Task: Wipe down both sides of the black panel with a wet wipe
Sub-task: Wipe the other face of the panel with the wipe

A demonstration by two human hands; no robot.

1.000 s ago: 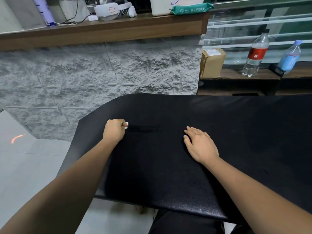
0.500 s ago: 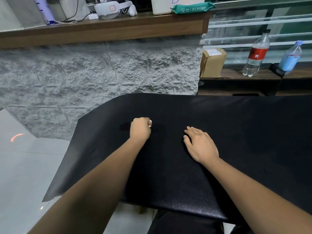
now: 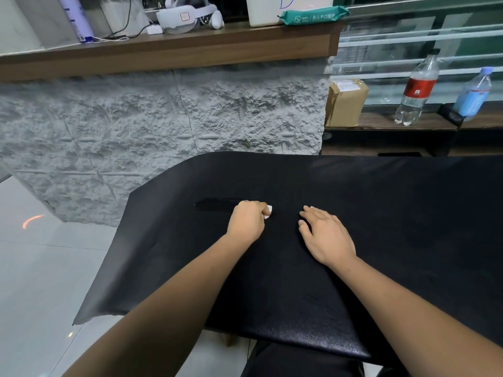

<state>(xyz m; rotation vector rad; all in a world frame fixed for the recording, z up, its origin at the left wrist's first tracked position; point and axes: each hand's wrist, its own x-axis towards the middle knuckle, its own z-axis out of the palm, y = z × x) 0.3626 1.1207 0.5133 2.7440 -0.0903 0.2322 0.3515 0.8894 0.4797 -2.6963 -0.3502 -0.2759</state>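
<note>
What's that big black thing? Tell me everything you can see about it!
The black panel is a wide, flat sheet with a rounded far-left corner and a grainy, leather-like surface. Its left edge hangs over the floor. The left hand holds a white wet wipe against it, beside a dark damp streak. The right hand rests flat on it.

I get soft, even indoor light. The matte black textured panel (image 3: 394, 240) swallows detail, glinting only at its near edge. An orange arc (image 3: 32, 221) glares on the glossy grey floor tiles (image 3: 40, 281), left.
</note>
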